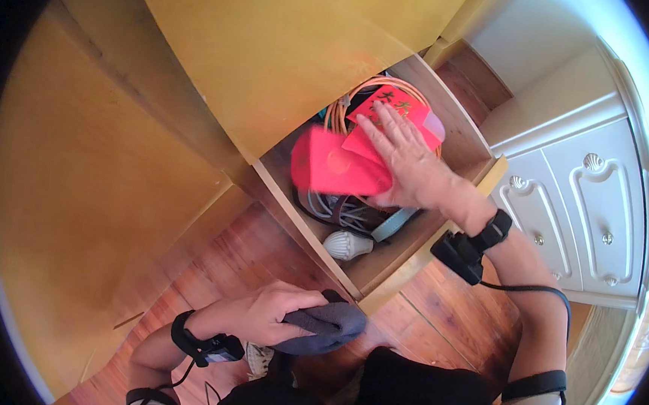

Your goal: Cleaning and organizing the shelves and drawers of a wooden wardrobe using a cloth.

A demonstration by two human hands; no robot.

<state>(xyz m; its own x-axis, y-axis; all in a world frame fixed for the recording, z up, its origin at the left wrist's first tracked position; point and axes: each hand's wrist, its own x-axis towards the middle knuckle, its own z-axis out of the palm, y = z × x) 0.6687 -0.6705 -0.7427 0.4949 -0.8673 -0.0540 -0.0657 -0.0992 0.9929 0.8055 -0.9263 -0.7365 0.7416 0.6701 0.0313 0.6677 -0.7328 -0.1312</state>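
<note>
An open wooden drawer [463, 150] holds red paper envelopes [349, 165] with gold characters, lying over a coil of orange cable [339, 116]. My right hand [406, 157] rests over the envelopes with its fingers spread; whether its thumb pinches one is unclear. Below them in the drawer are grey cables [352, 213], a light blue strap-like item [395, 224] and a white ribbed bulb-shaped object [347, 245]. Outside the drawer's near corner, my left hand [277, 315] grips a bunched dark grey cloth [327, 327].
A yellow wooden cabinet panel [290, 48] stands above the drawer, and another yellow panel [94, 186] fills the left. White cabinet doors [577, 220] with ornate knobs are at the right. Reddish wooden floorboards [430, 311] lie beneath. Both wrists wear strapped devices with cables.
</note>
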